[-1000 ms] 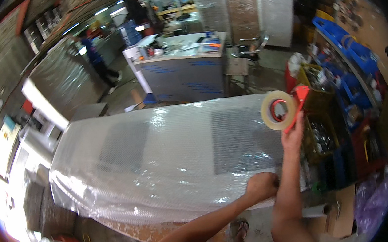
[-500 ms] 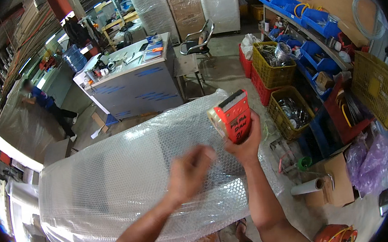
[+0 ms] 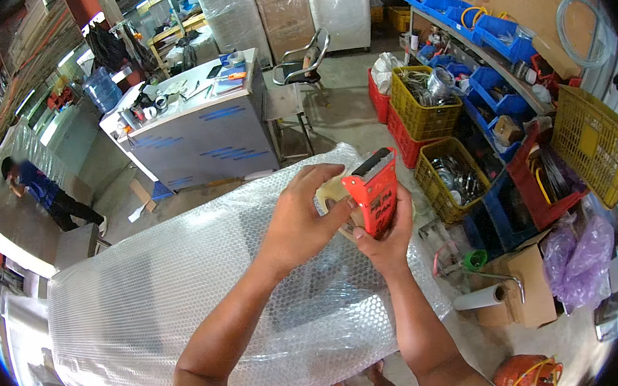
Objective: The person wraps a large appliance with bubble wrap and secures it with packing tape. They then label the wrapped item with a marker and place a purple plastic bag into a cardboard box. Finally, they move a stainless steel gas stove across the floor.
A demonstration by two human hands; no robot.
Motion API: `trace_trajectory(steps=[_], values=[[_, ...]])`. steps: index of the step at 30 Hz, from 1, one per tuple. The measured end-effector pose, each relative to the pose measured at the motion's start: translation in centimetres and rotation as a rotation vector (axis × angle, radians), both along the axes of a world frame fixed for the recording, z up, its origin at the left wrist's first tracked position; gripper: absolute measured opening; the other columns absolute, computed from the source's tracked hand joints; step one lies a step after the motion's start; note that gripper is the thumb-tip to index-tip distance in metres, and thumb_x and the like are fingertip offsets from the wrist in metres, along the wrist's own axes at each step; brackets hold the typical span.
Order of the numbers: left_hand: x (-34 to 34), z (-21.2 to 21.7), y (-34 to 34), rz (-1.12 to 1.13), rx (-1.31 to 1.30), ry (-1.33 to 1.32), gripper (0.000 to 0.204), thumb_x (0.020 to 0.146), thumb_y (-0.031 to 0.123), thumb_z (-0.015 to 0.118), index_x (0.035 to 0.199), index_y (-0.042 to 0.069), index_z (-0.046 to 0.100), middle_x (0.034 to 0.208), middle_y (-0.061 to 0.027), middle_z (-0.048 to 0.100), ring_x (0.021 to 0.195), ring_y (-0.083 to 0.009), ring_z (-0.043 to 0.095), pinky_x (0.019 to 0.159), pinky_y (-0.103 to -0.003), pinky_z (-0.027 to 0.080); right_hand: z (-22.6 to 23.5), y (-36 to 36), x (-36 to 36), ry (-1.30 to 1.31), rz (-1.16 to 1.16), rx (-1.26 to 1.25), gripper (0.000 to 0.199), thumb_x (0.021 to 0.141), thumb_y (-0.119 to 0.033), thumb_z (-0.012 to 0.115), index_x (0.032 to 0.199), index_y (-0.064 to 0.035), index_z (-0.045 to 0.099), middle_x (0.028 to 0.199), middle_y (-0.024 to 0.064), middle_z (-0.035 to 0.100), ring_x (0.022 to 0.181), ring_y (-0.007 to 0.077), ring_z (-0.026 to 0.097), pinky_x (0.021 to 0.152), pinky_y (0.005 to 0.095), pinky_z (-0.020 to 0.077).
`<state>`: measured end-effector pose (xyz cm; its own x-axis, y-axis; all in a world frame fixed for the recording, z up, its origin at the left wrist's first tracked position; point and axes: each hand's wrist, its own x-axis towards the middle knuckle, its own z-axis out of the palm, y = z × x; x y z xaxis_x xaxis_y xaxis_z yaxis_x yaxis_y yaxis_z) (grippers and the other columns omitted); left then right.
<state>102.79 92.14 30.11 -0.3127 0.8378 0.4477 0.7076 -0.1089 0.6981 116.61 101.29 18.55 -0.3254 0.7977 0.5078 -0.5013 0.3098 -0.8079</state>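
Note:
My right hand [image 3: 389, 237] is closed around a red handheld tape dispenser [image 3: 377, 199] with black handwritten marks, held upright. A roll of clear tape [image 3: 333, 193] sits on its left side. My left hand [image 3: 300, 220] is at the roll, index finger stretched over it and thumb against its near side, with a gap between them. Its other fingers are partly hidden. Below both hands lies a long, large item wrapped in bubble wrap [image 3: 154, 300]; grey and dark patches show through the clear sheet.
Yellow crates [image 3: 450, 178] of metal parts and a shelf with blue bins [image 3: 496, 34] line the right. A cardboard box [image 3: 520, 299], a white roll [image 3: 478, 298] and an orange gas cylinder [image 3: 528, 375] are nearer. Behind stands a cluttered desk [image 3: 205, 140]; another person [image 3: 45, 190] is far left.
My left hand has moved up and right, from a blurred position over the bubble wrap to the tape roll. The view has shifted slightly, and the other person has bent forward.

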Motion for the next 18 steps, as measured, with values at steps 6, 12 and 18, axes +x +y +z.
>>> trace_trajectory(steps=[6, 12, 18], values=[[-1.6, -1.9, 4.1, 0.177, 0.075, -0.109, 0.021, 0.092, 0.013, 0.077, 0.104, -0.004, 0.077, 0.090, -0.0125, 0.079, 0.086, -0.0155, 0.074, 0.077, -0.032, 0.057, 0.3, -0.8, -0.6, -0.081, -0.185, 0.102, 0.091, 0.068, -0.009, 0.086, 0.147, -0.0005, 0.041, 0.128, 0.0104, 0.058, 0.113, 0.0179, 0.060, 0.101, 0.0361, 0.0506], [-15.1, -4.0, 14.9, 0.359, 0.088, -0.276, 0.029, 0.090, 0.028, 0.082, 0.093, -0.001, 0.081, 0.076, -0.0050, 0.072, 0.068, -0.0106, 0.062, 0.062, -0.031, 0.049, 0.5, -0.9, -1.0, -0.244, -0.357, 0.018, 0.083, 0.068, -0.001, 0.083, 0.143, 0.0011, 0.047, 0.117, 0.0107, 0.065, 0.103, 0.0184, 0.065, 0.093, 0.0336, 0.0545], [-21.9, -17.3, 20.0, 0.251, -0.267, -0.416, 0.036, 0.085, 0.033, 0.088, 0.094, -0.001, 0.081, 0.080, -0.0056, 0.074, 0.072, -0.0131, 0.065, 0.065, -0.032, 0.051, 0.4, -0.4, -1.5, -0.338, -0.339, -0.045, 0.074, 0.069, -0.004, 0.085, 0.136, -0.0003, 0.054, 0.116, 0.0110, 0.067, 0.103, 0.0191, 0.067, 0.093, 0.0336, 0.0549]])
